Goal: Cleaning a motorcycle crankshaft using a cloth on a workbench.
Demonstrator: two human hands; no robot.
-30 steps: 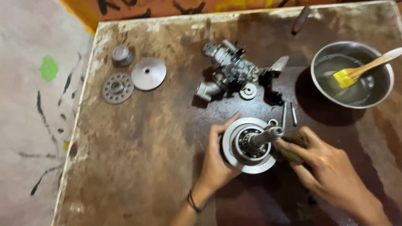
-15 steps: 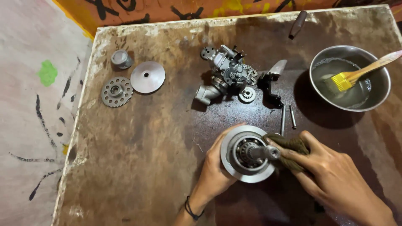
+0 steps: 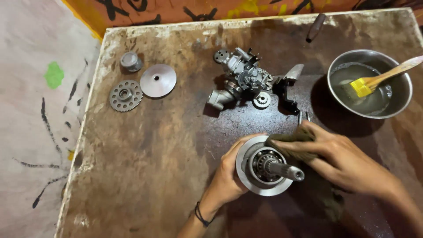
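Observation:
My left hand [image 3: 229, 174] grips the left rim of a round metal pulley disc with a splined shaft [image 3: 266, 169] sticking up from its middle. My right hand [image 3: 339, 156] presses a dark greasy rag [image 3: 293, 143] against the disc's upper right edge. The disc sits low on the stained brown table [image 3: 154, 167], tilted slightly toward me.
A grey carburettor-like assembly [image 3: 242, 79] lies at table centre with a small gear [image 3: 262, 100] beside it. A toothed gear [image 3: 126, 95], a smooth disc [image 3: 158, 80] and a small cap [image 3: 131, 61] lie at left. A steel bowl [image 3: 396, 99] with liquid and a yellow brush [image 3: 374, 81] stands right.
The rag in my right hand has slid from the shaft's right side up onto the disc's upper rim. My left hand keeps its hold on the disc.

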